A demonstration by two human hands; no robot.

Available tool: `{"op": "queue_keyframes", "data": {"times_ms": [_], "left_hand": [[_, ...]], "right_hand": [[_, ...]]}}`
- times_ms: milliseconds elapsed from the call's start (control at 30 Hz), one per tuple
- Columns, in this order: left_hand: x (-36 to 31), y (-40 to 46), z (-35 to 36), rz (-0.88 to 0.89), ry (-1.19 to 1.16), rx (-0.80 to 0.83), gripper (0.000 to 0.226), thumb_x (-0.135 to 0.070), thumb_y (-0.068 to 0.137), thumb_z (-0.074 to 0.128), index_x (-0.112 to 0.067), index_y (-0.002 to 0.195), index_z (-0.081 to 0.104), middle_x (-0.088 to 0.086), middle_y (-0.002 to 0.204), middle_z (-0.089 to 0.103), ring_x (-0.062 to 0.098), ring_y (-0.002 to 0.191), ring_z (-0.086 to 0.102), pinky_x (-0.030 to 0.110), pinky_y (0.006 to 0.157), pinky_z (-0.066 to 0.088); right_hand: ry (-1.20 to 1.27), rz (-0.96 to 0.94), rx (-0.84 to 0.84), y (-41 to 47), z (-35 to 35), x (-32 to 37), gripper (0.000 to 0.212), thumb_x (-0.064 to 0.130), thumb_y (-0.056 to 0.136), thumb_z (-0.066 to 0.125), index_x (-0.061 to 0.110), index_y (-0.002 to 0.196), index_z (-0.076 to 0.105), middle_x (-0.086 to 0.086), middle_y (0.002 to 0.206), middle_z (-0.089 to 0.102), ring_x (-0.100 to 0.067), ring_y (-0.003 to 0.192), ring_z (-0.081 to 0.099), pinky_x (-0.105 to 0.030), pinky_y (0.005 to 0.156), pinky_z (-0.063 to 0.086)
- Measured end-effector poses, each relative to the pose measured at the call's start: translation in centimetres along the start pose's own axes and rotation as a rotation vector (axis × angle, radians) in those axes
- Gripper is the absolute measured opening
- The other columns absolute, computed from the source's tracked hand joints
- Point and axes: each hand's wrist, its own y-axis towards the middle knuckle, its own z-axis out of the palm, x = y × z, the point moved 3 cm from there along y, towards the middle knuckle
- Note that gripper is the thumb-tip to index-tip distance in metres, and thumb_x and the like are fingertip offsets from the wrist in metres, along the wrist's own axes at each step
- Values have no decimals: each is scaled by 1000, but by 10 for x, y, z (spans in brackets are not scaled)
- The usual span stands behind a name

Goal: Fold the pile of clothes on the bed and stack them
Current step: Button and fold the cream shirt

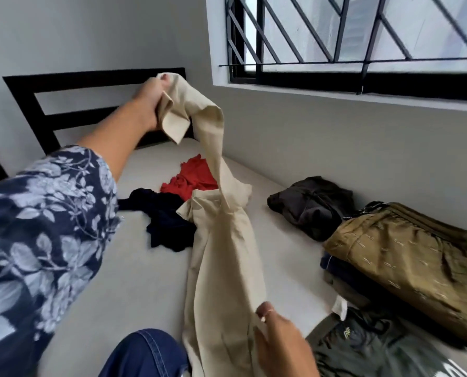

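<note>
A long beige garment [221, 257] stretches from high at the far end of the bed down to my lap. My left hand [149, 100] grips its upper end, raised near the headboard. My right hand [281, 338] pinches its lower edge close to me. Under it on the pale mattress [134, 281] lie a crumpled red garment [193, 178] and a crumpled dark navy garment [164, 221]. A stack of folded clothes sits at the right, topped by an olive-brown patterned piece [406, 265]. A dark brown folded piece [311, 205] lies beyond it.
A black slatted headboard [44, 110] stands at the far end. A grey wall with a barred window [363, 44] runs along the bed's right side. A dark green garment [368, 346] lies at the near right. My knee in blue denim [145, 355] is at the bottom.
</note>
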Motion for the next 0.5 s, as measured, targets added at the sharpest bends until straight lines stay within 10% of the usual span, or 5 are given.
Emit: {"op": "queue_keyframes", "data": {"times_ms": [233,500], "left_hand": [[11,16,-79,-8,158,-118,18,-30,100,47,-20,88,55,-3,81,65,8,59,65,24,42,53],[11,8,-142,-16,384,-209,21,-34,95,54,-22,113,54,0,94,62,13,72,60,27,50,54]], "right_hand": [[57,-92,382,21,81,21,37,18,99,37,27,130,54,-7,140,48,-20,129,45,-20,105,31],[113,-209,423,86,19,25,29,12,98,49,2,124,57,-6,89,63,0,50,57,-15,49,46]]}}
